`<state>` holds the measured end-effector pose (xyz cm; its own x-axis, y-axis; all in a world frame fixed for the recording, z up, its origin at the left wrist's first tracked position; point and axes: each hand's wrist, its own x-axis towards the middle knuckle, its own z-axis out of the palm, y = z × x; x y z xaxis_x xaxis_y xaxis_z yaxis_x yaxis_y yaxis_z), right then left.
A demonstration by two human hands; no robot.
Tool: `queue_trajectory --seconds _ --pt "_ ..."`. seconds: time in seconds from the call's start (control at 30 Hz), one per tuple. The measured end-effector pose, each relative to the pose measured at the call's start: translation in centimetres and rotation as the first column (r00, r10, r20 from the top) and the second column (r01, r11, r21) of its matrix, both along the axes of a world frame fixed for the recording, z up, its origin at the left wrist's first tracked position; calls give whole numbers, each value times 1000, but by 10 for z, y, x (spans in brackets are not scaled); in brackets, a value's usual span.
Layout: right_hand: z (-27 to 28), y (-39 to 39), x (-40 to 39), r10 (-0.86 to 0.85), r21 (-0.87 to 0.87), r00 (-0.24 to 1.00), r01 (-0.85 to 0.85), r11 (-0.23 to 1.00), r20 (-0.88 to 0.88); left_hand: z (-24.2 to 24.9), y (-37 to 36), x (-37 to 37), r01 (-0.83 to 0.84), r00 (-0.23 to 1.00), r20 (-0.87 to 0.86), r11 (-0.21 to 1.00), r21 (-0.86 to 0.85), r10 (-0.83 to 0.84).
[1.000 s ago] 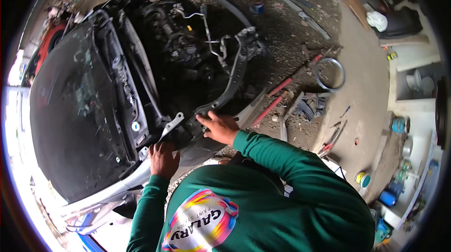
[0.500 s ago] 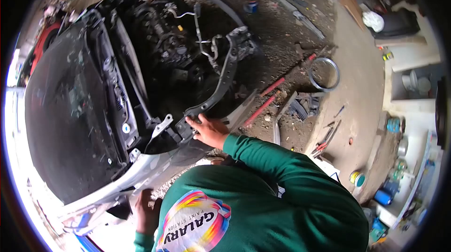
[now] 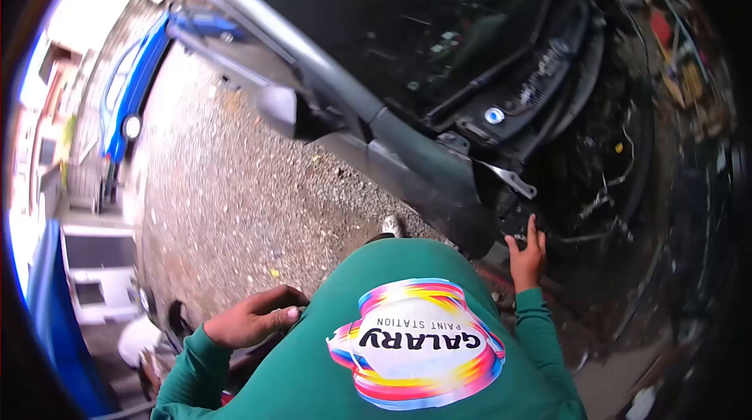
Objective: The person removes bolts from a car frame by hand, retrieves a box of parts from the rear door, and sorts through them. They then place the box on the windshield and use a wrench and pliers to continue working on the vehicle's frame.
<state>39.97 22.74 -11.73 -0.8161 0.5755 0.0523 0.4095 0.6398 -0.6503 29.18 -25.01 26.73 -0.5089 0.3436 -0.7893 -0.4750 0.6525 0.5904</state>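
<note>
My right hand (image 3: pixel 529 257) is raised beside the front end of a grey car, its fingers spread and nothing in them. Its fingertips overlap the dark engine bay (image 3: pixel 580 209) in this view, just below a light metal bracket (image 3: pixel 513 180). Left of the hand runs the car's front fender (image 3: pixel 439 189). My left hand (image 3: pixel 254 317) hangs loosely by my belly, thumb and index finger apart, with no object visible in it. The other left fingers are partly hidden by my green shirt (image 3: pixel 329 373).
Beyond the fender lie the windshield (image 3: pixel 439 36) and a side mirror (image 3: pixel 280 112). Gravel ground (image 3: pixel 227 177) spreads to the left, with a blue car (image 3: pixel 133 99) parked farther off. A blue cover (image 3: pixel 55 318) hangs at lower left. Scrap parts (image 3: pixel 681 75) lie at upper right.
My view has swung left, bringing the gravel and blue car into sight. My right hand has come off the front frame rail, and my left hand shows more fully at my side.
</note>
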Motion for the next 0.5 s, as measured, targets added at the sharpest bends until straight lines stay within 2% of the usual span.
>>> queue_trajectory --seconds 0.07,0.13,0.17,0.27,0.3,0.33,0.4,0.43,0.47,0.5 --pt "3 1 -1 16 -92 997 -10 996 70 -4 -22 8 -79 997 -3 996 30 79" --pt "3 -2 -2 24 -25 992 -21 999 123 -13 -68 10 7 983 182 1000 18 -10" --pt "2 -5 -2 22 27 991 -26 999 134 -21 -90 13 31 974 221 998 54 -42" --pt "6 -11 -5 31 101 984 -49 994 174 -37 -127 6 -27 966 257 980 195 -24" --pt "8 -13 -6 6 105 978 -28 994 211 -36 -130 4 -143 971 221 958 247 88" --pt "11 -16 -7 14 125 977 -42 991 215 -43 -145 1 -157 969 226 951 266 96" --pt "17 -20 -10 -11 177 959 -41 983 285 -58 -178 -7 -132 953 298 959 249 53" --pt "20 -24 -13 -29 235 946 -50 971 323 -72 -207 -11 -94 923 384 953 288 -25" --pt "25 -28 -16 -32 256 944 -57 965 329 -84 -234 -14 -101 920 390 946 309 -30" --pt "28 -34 -22 -110 285 900 -16 958 421 -92 -258 -19 -145 874 479 898 416 -81"
